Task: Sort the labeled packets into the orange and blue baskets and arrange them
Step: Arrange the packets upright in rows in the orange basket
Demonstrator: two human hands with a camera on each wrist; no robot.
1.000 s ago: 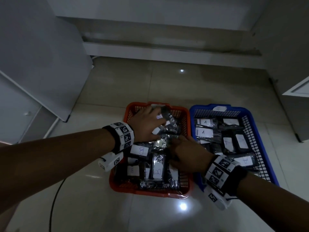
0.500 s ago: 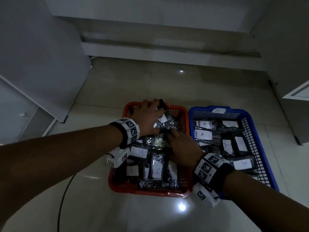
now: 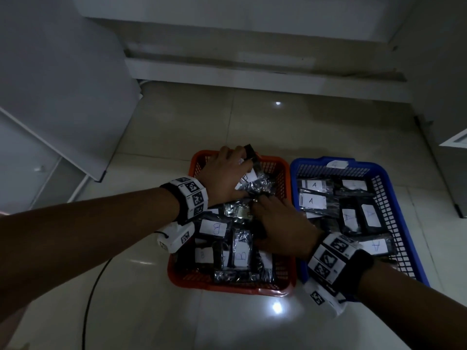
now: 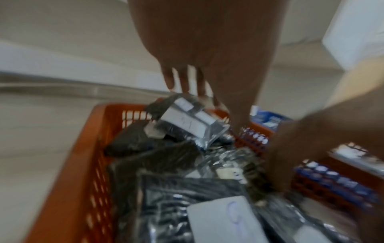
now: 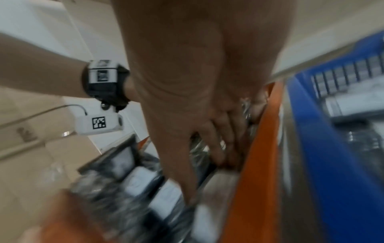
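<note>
Two baskets sit side by side on the floor (image 3: 252, 122), touching: the left basket (image 3: 197, 162) holds the B packets (image 3: 214, 228), the right basket (image 3: 384, 173) the A packets (image 3: 313, 200). Both hands are over the left one.

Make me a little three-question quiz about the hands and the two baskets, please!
1. True or false: both hands are inside the blue basket.
2. Which letter is on the packet labels in the blue basket: A, B or C?
3. Fill in: the left hand holds a packet at the far end of the ______ basket.

Key
1. False: the left hand and the right hand are both in the orange basket.
2. A.
3. orange.
</note>
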